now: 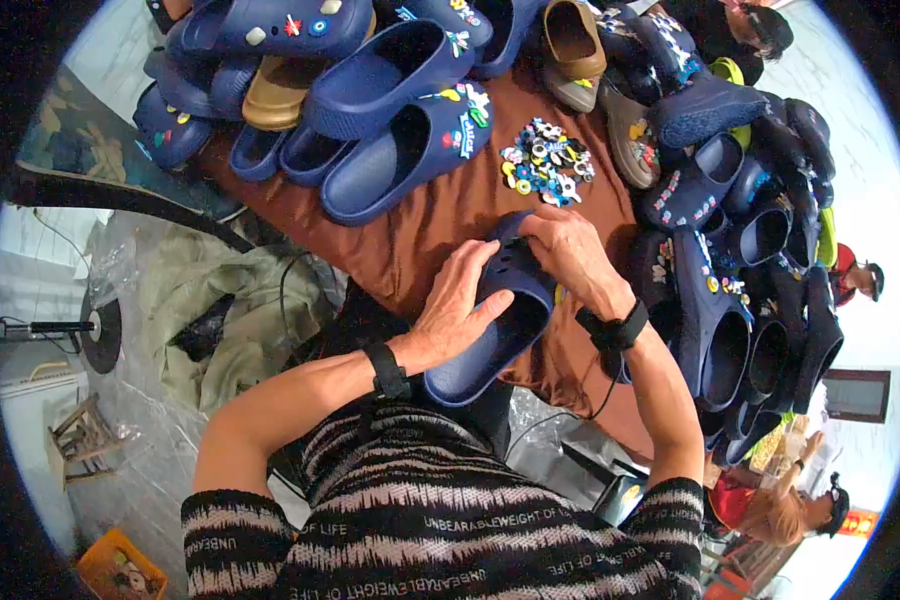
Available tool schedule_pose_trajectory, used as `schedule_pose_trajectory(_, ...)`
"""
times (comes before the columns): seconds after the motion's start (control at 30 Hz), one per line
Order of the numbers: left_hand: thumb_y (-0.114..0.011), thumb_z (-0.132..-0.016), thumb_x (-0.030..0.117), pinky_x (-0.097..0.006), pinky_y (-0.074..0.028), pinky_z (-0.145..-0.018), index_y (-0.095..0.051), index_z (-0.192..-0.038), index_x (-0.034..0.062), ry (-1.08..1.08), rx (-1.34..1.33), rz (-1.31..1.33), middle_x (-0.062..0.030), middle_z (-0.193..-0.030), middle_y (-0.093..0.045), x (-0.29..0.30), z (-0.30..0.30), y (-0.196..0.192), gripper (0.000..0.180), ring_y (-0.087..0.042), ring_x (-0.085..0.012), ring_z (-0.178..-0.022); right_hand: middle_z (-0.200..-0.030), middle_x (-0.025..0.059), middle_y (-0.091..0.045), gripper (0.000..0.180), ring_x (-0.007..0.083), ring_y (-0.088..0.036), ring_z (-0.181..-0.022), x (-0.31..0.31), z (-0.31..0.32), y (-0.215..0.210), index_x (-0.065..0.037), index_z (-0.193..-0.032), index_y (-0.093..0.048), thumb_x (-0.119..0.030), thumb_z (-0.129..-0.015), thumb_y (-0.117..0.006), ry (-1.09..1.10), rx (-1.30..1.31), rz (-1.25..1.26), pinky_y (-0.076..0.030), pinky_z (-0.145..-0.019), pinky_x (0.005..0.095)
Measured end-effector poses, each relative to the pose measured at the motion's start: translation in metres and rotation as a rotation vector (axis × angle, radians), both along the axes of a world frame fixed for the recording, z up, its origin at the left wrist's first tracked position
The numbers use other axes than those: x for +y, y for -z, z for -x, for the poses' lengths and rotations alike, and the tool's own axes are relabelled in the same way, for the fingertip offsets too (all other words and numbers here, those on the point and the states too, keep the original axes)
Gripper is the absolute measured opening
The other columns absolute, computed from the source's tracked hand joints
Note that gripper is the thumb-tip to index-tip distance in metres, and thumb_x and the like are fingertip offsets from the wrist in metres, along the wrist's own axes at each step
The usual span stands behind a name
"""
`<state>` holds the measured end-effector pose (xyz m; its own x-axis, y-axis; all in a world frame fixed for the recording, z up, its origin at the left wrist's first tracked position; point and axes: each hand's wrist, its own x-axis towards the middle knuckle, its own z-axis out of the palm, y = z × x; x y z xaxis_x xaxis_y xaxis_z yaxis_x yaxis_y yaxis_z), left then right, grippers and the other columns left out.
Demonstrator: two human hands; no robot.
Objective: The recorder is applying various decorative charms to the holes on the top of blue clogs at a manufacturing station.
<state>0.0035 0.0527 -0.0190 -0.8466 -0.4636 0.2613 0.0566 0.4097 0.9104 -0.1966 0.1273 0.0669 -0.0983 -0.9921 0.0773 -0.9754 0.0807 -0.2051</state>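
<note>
Down at your lower left, an orange basket (92, 552) holds a jumble of small pieces, too small to make out. For writing, your black-and-pale striped shirt (450, 510) carries rows of printed lettering across the front and sleeves, and a charm on one of the navy clogs (395, 165) heaped at the far left of the surface (370, 250) bears coloured letters. The loose pile of charms (547, 165), lying on the brown cloth beyond your hands, also has a blue piece with lettering among its flowers and white shapes. The navy clog (480, 355) you are working with is in front of you at the near edge of the surface, toe pointing away, heel toward your body. Your left hand (448, 310) grasps it from the left: the fingers lie close together along its upper, with the thumb stretched apart across the opening. Your right hand (575, 260) is at the toe, its fingers bent inward and touching the upper near the holes; whether they also pinch something small, you cannot tell, as the fingertips are hidden.
</note>
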Motion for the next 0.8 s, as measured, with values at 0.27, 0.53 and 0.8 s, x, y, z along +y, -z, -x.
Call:
schedule_pose_trajectory(0.27,-0.052,-0.103,0.039,-0.046,-0.024,-0.12,-0.032,-0.149,-0.0001,-0.003,-0.017,0.04,-0.0241,-0.151,-0.034,0.002,0.0,0.002,0.064,-0.03,-0.0391,-0.144,-0.091,0.0088,-0.063,0.013,0.0292,-0.065,-0.095,0.0,0.0,0.003,-0.011,-0.093,-0.07,-0.01,-0.082,-0.061,-0.204,0.118,0.023,-0.049,-0.087,0.0423)
schedule_pose_trajectory(0.53,-0.052,-0.103,0.038,-0.046,-0.023,-0.121,-0.03,-0.15,0.0001,0.005,-0.033,0.043,-0.0243,-0.151,-0.033,0.001,0.001,0.002,0.064,-0.03,-0.0391,-0.144,-0.1,0.0083,-0.066,0.018,0.0271,-0.064,-0.102,-0.005,-0.012,-0.006,-0.012,-0.098,-0.073,-0.011,-0.084,-0.062,-0.252,0.301,-0.205,-0.047,-0.095,0.0434)
schedule_pose_trajectory(0.8,-0.05,-0.103,0.044,-0.045,-0.023,-0.121,-0.032,-0.149,0.0005,0.007,-0.045,0.028,-0.0243,-0.151,-0.034,0.0,0.0,-0.001,0.066,-0.031,-0.0389,-0.144,-0.102,0.0089,-0.067,0.015,0.0287,-0.063,-0.104,0.0,-0.016,-0.005,-0.006,-0.092,-0.073,-0.011,-0.083,-0.062,-0.246,0.334,-0.239,-0.049,-0.091,0.043)
